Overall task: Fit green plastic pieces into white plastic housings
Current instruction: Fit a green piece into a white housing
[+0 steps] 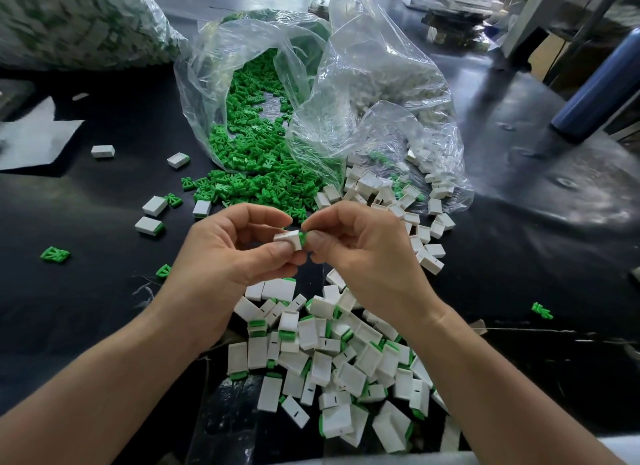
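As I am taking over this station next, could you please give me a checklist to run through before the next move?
1. white housing gripped in the left hand: ok.
2. green piece pinched by the right hand at the housing's end: ok.
3. Piece fully seated: cannot tell, the fingers hide the joint.
4. loose green pieces spilled at the bag mouth, in supply: ok.
5. empty housings beside them, in supply: ok.
6. finished pile lying below the wrists for the drop: ok.
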A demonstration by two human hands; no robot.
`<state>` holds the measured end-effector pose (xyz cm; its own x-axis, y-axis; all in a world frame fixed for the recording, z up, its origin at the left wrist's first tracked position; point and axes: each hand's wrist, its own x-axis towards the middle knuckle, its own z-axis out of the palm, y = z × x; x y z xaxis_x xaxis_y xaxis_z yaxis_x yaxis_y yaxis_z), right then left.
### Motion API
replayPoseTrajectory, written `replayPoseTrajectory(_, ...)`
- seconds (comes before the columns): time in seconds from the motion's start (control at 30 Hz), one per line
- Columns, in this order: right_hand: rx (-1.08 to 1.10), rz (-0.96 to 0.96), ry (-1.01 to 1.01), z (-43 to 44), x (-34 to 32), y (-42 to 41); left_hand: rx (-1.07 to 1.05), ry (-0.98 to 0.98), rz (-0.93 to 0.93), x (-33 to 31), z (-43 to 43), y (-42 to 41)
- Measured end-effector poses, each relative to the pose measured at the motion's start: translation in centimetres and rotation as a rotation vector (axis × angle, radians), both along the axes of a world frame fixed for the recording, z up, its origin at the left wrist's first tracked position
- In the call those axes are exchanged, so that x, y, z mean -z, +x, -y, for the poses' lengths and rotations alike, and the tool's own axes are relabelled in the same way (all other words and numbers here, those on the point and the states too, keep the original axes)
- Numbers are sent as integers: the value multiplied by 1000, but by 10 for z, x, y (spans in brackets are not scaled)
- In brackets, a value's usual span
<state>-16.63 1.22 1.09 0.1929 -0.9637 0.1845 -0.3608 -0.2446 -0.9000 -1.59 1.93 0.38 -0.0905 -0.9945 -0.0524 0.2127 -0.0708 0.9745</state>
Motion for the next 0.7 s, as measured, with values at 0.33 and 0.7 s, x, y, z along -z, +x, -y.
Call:
replayPoseTrajectory(0.33,-54,-83,92,0,-1,-2,-23,-37,128,1,0,1)
replayPoseTrajectory(0.7,-116,-293,14,-3,-6,-3,-12,-35,104,-1,0,2)
